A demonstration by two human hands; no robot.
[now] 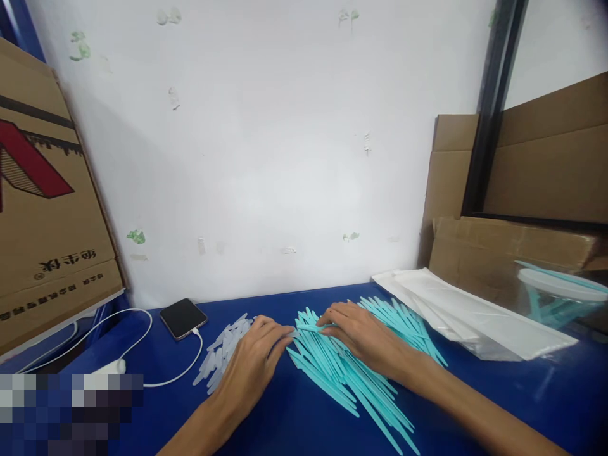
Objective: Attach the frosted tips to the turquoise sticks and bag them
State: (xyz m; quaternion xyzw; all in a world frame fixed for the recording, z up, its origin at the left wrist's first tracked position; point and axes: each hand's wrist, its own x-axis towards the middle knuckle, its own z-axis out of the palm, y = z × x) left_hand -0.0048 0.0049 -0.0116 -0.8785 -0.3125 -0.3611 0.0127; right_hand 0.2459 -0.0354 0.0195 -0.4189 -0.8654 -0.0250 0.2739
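Observation:
A heap of thin teal plastic sticks (351, 373) lies on the blue table (294, 424). My right hand (363, 335) rests on the heap, its fingers pinched round one teal stick (308, 327) at its far end. My left hand (254, 361) lies beside it, fingertips meeting the same stick's tip, fingers closed together. Under and left of my left hand is a pile of small translucent caps (223, 351).
A black phone (183, 318) on a white cable (142, 348) lies at the left. A printed cardboard box (42, 209) stands far left. White plastic bags (475, 316), cardboard boxes (503, 253) and a clear tub (560, 294) sit at the right. A white wall is behind.

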